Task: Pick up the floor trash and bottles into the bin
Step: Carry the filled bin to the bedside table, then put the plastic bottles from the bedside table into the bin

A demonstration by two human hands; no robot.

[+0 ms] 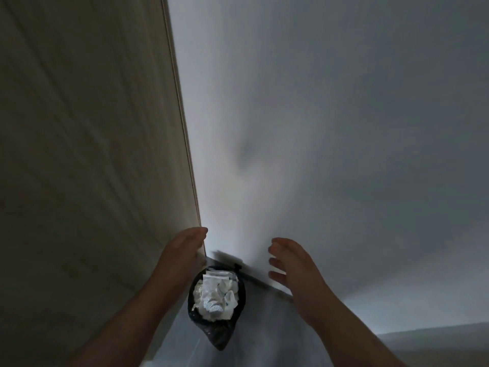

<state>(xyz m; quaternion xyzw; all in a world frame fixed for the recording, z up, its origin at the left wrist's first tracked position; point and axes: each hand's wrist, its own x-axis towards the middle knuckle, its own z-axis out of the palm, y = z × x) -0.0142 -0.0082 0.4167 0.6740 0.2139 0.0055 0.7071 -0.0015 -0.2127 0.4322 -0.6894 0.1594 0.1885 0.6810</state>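
Bin [219, 337] sits in the corner, heaped with crumpled white trash [214, 295]. Both hands hover above it, holding nothing: left hand [182, 250] flat, over the edge of the wood panel [92, 154]; right hand [291, 266] loosely spread. No bottles in view. I judge I'm between pickups; next I must turn and search. Panel left of the bin and wall [317, 102] behind it hem me in; open floor [267, 337] lies right of it.

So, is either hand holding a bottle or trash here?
No: the left hand and right hand hover empty, fingers relaxed, above the bin holding white paper.
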